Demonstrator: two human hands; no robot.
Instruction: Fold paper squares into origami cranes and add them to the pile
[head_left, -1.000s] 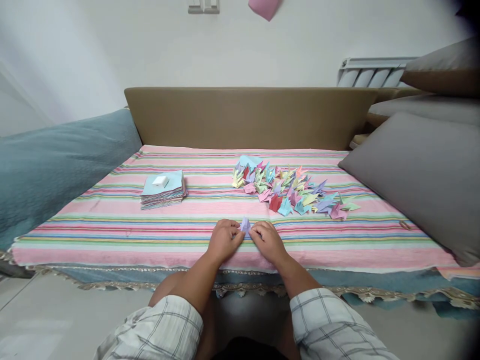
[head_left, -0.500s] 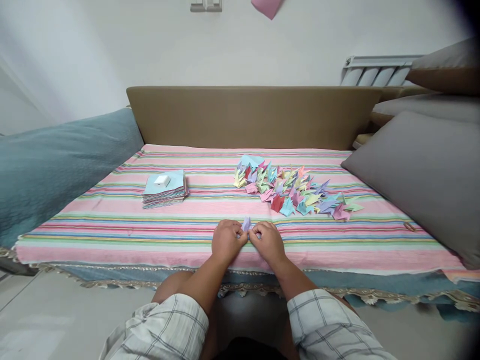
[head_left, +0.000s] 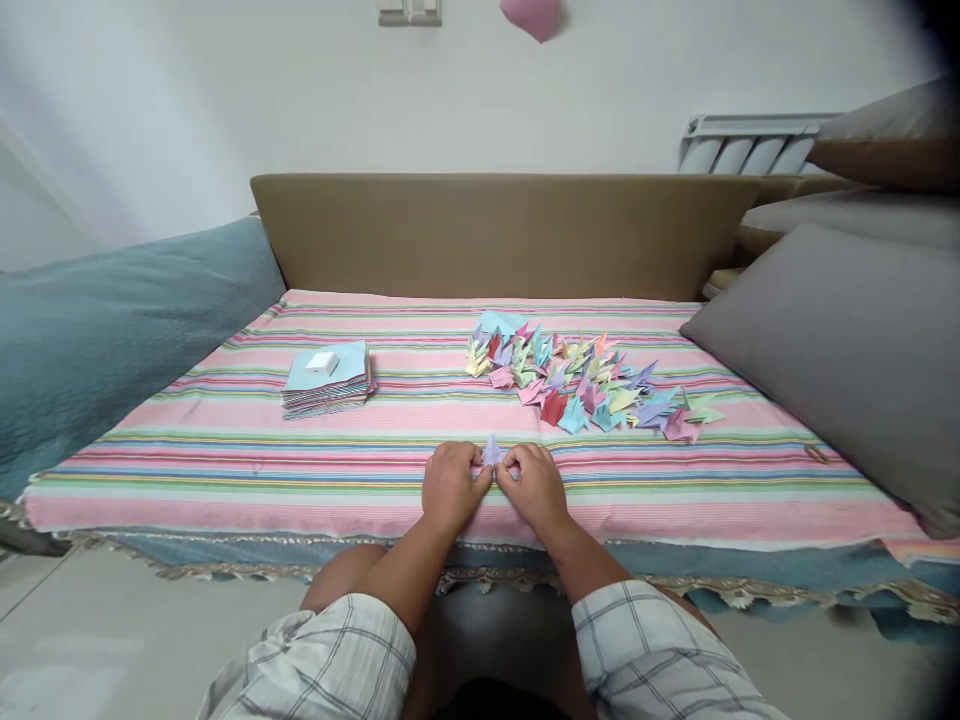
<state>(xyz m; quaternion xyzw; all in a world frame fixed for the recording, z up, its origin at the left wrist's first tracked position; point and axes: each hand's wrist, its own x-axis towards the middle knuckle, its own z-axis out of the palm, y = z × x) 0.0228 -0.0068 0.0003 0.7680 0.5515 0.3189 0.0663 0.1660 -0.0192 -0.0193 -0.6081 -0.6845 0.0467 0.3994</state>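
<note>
Between my fingertips is a small folded piece of lilac origami paper (head_left: pixel 492 449), its pointed tip facing away from me. My left hand (head_left: pixel 451 485) pinches its left side, with thumb and forefinger closed. My right hand (head_left: pixel 534 485) pinches the right side in the same way. Both hands rest low over the striped cloth (head_left: pixel 225 450), and the thumbs nearly meet. The lower part of the paper is hidden by my fingers. Beyond my right hand lie several folded paper cranes (head_left: pixel 592 385) in many colours, crowded together.
A stack of square paper sheets (head_left: pixel 330 395) lies to the left, with a small white box (head_left: pixel 322 363) on top. Grey cushions (head_left: pixel 825 350) lean at the right. A blue-covered armrest (head_left: pixel 135 330) bounds the left side, and a brown backrest (head_left: pixel 480 235) the far side.
The lilac paper's visible part looks wider at its base now, spreading between my hands. Both hands keep their pinch and have barely moved. The view has shifted slightly.
</note>
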